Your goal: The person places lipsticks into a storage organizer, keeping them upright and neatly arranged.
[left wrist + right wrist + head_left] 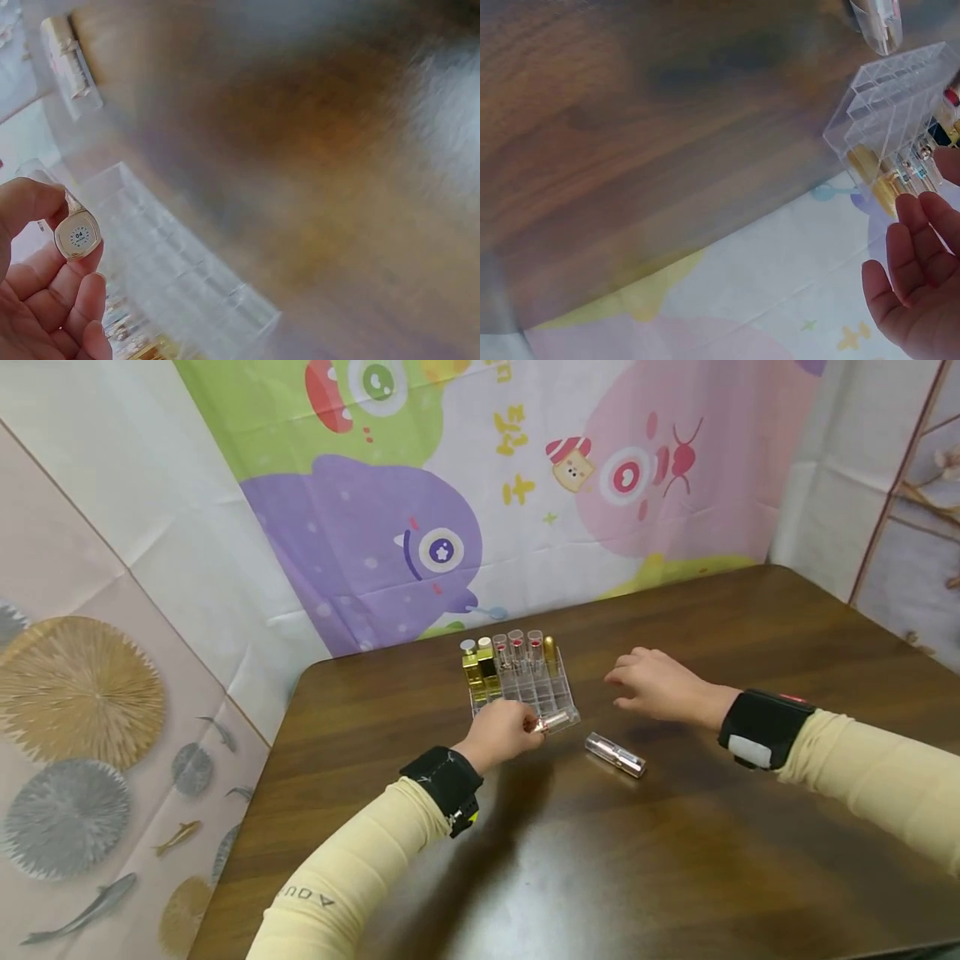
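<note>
My left hand (501,731) pinches a lipstick (77,234) between thumb and fingers, its round base marked 04 facing the left wrist camera. In the head view its clear-capped end points right, over the front edge of a clear stepped lipstick organizer (567,693). The organizer's back row holds several upright items: three lipsticks with clear caps (517,647), a gold tube (551,652) and yellow bottles (471,668). To the right of the organizer hovers my right hand (654,683), fingers loosely bent and holding nothing. A second clear-capped lipstick (615,755) lies on the table between the hands.
The brown wooden table (720,860) runs back to a hanging cloth (547,552) printed with cartoon figures. A patterned wall covering (97,760) stands along the left. Black bands (765,729) wrap both wrists.
</note>
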`<state>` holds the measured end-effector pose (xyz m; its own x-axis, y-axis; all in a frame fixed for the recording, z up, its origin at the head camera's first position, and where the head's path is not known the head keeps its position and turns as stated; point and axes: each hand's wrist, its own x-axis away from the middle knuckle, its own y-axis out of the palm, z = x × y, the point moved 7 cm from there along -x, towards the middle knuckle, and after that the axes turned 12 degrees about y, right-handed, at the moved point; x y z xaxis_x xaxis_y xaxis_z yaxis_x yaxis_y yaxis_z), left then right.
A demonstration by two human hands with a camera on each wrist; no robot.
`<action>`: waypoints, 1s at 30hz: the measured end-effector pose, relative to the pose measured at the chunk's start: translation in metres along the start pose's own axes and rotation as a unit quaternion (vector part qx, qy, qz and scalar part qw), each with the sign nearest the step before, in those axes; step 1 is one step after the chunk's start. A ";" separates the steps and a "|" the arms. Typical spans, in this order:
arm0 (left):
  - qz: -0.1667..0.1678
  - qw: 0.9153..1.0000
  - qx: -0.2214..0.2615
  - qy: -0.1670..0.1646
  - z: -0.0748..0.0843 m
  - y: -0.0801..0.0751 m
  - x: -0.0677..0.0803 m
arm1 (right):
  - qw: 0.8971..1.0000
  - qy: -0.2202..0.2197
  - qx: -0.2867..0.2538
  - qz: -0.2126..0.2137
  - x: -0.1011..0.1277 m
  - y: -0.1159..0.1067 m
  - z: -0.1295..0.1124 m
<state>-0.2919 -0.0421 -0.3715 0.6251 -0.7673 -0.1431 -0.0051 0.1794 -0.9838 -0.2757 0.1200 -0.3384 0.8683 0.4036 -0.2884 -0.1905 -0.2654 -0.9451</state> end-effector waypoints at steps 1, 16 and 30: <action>0.001 1.000 0.002 0.000 0.000 -0.003 -0.002 | 1.000 -0.004 -0.001 0.000 -0.001 0.000 -0.002; 0.006 1.000 -0.003 0.024 0.021 -0.020 -0.034 | 1.000 -0.017 -0.011 -0.011 -0.008 0.002 -0.012; 0.025 1.000 -0.003 -0.012 0.005 -0.028 -0.022 | 1.000 -0.001 0.004 0.009 -0.015 -0.009 0.002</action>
<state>-0.3014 -0.0274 -0.3400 0.6425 -0.7426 -0.1888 -0.0404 0.2133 -0.9762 -0.2882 0.1181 -0.3262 0.8638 0.4004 -0.3057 -0.2103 -0.2649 -0.9411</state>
